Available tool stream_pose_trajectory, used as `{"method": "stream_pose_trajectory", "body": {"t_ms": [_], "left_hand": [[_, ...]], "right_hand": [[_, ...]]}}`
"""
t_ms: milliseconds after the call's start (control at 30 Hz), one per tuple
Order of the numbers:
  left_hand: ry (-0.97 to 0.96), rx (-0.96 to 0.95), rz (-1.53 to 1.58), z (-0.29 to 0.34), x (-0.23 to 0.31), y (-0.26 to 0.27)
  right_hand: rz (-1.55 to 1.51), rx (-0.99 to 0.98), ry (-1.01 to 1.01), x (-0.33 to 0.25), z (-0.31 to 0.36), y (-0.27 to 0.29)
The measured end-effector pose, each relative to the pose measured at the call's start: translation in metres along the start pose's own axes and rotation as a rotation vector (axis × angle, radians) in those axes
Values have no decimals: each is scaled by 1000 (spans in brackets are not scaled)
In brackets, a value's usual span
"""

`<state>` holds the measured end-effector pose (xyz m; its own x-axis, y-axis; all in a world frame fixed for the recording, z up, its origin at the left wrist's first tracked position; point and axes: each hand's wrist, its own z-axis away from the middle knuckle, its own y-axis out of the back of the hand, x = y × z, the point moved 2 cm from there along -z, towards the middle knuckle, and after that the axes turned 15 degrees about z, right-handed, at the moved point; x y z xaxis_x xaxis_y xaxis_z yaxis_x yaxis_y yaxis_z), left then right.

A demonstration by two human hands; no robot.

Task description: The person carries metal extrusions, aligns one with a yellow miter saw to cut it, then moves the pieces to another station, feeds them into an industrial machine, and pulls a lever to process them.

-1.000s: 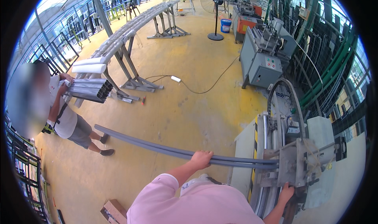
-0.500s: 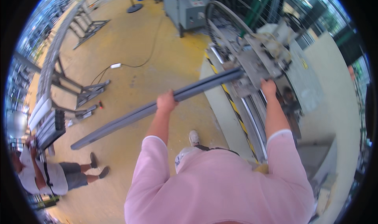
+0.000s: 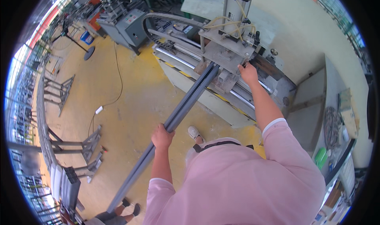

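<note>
My left hand (image 3: 162,137) is wrapped round a long grey metal profile (image 3: 190,99) with a groove along its length. The profile slants from the lower left up to a machine (image 3: 223,57) with stacked metal plates and an upright cylinder. Its far end meets the machine beneath the upper plate, where the tip is hidden. My right hand (image 3: 248,73) is at the right edge of those plates, apart from the profile. Its fingers are bent against the machine, and what they hold there is too small to make out.
Shiny rails (image 3: 241,99) and a black-and-yellow striped edge (image 3: 184,74) run along the machine bed. At left, a rack (image 3: 59,144) carries long profiles. A person's legs (image 3: 126,214) show near the profile's lower end. A cable with a white block (image 3: 99,110) lies on the floor.
The view has turned to the right, and the profile now slants more steeply. My left hand still grips it. My right hand remains at the edge of the machine plates.
</note>
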<state>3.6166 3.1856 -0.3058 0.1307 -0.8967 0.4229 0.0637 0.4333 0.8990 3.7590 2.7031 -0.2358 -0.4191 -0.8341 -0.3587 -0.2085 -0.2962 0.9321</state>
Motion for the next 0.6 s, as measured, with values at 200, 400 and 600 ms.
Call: {"method": "stream_pose_trajectory", "body": {"t_ms": [200,400,600], "left_hand": [[-53,-102,-27,47,31,-19],[-24,-158,-6,102,59,-42],[11,-224,-23,126,85,-52]], "right_hand": [[96,-162,94,84,9,29],[-161,424,10,94,17,161],[386,508,254,92,-1,202]]}}
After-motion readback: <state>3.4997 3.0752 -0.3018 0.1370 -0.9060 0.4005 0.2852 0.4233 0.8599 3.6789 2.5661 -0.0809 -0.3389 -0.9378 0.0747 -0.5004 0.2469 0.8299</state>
